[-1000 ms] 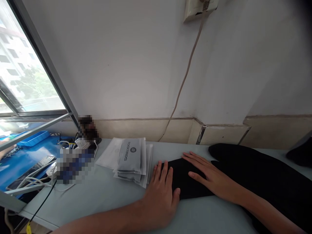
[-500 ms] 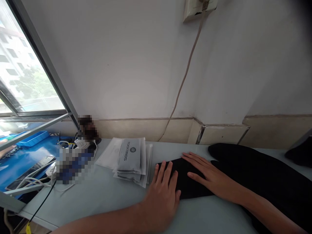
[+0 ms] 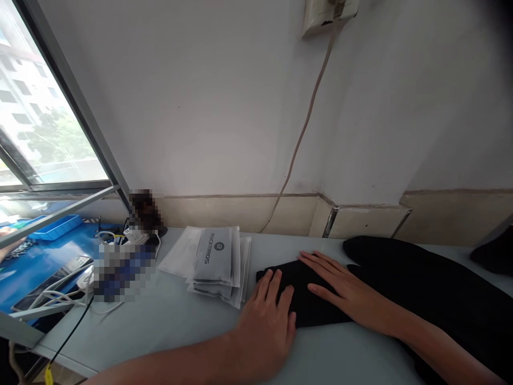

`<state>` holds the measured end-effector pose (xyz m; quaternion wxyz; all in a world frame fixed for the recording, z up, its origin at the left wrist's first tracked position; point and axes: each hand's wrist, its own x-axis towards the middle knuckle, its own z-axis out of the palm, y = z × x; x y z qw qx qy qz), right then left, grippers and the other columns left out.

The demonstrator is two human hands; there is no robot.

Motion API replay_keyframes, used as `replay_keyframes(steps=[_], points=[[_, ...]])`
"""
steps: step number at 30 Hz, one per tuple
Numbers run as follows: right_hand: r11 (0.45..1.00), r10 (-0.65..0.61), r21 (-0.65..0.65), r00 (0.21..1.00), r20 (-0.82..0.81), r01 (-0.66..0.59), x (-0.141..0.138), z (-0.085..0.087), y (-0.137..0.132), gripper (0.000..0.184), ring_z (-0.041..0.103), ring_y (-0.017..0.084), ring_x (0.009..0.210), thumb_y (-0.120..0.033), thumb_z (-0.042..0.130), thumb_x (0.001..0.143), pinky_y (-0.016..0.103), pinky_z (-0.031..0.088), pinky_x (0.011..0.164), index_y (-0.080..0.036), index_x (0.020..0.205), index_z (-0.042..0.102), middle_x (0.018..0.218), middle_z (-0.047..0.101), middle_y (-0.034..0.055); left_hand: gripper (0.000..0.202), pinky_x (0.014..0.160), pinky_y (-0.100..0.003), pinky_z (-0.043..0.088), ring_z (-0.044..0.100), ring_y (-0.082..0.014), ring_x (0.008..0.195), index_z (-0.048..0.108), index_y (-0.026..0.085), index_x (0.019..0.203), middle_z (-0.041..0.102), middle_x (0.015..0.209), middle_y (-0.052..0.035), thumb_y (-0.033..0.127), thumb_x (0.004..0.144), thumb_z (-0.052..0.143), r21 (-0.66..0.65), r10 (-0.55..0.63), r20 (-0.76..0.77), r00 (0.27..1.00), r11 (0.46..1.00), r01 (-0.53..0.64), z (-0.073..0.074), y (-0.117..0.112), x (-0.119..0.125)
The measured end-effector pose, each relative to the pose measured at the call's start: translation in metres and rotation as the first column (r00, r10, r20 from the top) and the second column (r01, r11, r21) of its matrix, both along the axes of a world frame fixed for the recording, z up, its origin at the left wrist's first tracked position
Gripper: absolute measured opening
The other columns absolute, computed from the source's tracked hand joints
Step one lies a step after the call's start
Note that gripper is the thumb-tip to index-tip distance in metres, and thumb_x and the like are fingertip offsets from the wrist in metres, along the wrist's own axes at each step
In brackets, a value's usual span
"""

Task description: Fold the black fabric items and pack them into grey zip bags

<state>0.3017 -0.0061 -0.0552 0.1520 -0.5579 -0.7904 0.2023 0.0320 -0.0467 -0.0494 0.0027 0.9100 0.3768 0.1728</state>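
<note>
A black fabric piece (image 3: 420, 289) lies across the pale grey table (image 3: 168, 321), its narrow end pointing left. My left hand (image 3: 266, 321) rests palm down at that end, fingers stretched out and overlapping the cloth's left edge. My right hand (image 3: 344, 291) lies flat on top of the cloth just to the right, fingers spread and pointing left. Neither hand holds anything. A stack of grey and white packaging pouches (image 3: 214, 262) sits just left of my left hand.
White cables and a power strip (image 3: 86, 278) lie at the table's left end beside a blue surface (image 3: 32, 262) and a window frame (image 3: 72, 101). A cord (image 3: 304, 123) runs down the wall from a socket (image 3: 326, 16). More black fabric (image 3: 492, 251) sits far right.
My left hand has slid slightly right, further onto the cloth's end. My right hand has stayed in place.
</note>
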Motion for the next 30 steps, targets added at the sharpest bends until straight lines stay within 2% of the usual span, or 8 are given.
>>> replay_keyframes(steps=[6, 22, 30], points=[[1.0, -0.009, -0.002, 1.0, 0.001, 0.009, -0.0001, 0.0001, -0.0008, 0.072, 0.01, 0.03, 0.16, -0.072, 0.041, 0.098, 0.056, 0.021, 0.129, -0.043, 0.163, 0.026, 0.172, 0.024, -0.0093, 0.047, 0.122, -0.053, 0.039, 0.023, -0.0349, 0.156, 0.043, 0.016, 0.153, 0.038, 0.164, -0.0131, 0.032, 0.109, 0.037, 0.014, 0.002, 0.0, 1.0, 1.0, -0.002, 0.0007, 0.0008, -0.0007], [1.0, -0.019, 0.012, 1.0, 0.002, 0.019, -0.0009, 0.0013, -0.0012, 0.073, 0.012, 0.032, 0.16, -0.073, 0.041, 0.097, 0.057, 0.024, 0.128, -0.041, 0.162, 0.03, 0.171, 0.027, -0.0075, 0.047, 0.124, -0.053, 0.036, 0.025, -0.0343, 0.156, 0.042, 0.017, 0.153, 0.04, 0.163, -0.0131, 0.032, 0.109, 0.035, -0.029, -0.016, 0.015, 1.0, 0.999, 0.016, 0.0039, 0.0003, -0.0016], [1.0, -0.018, 0.007, 1.0, -0.004, 0.018, -0.0009, 0.0009, -0.0011, 0.073, 0.011, 0.031, 0.16, -0.073, 0.041, 0.098, 0.057, 0.023, 0.128, -0.042, 0.162, 0.029, 0.171, 0.026, -0.0078, 0.046, 0.122, -0.054, 0.038, 0.026, -0.0341, 0.156, 0.044, 0.018, 0.152, 0.04, 0.163, -0.0122, 0.031, 0.108, 0.037, -0.029, -0.009, 0.029, 1.0, 1.0, 0.01, 0.0048, 0.0, -0.002]])
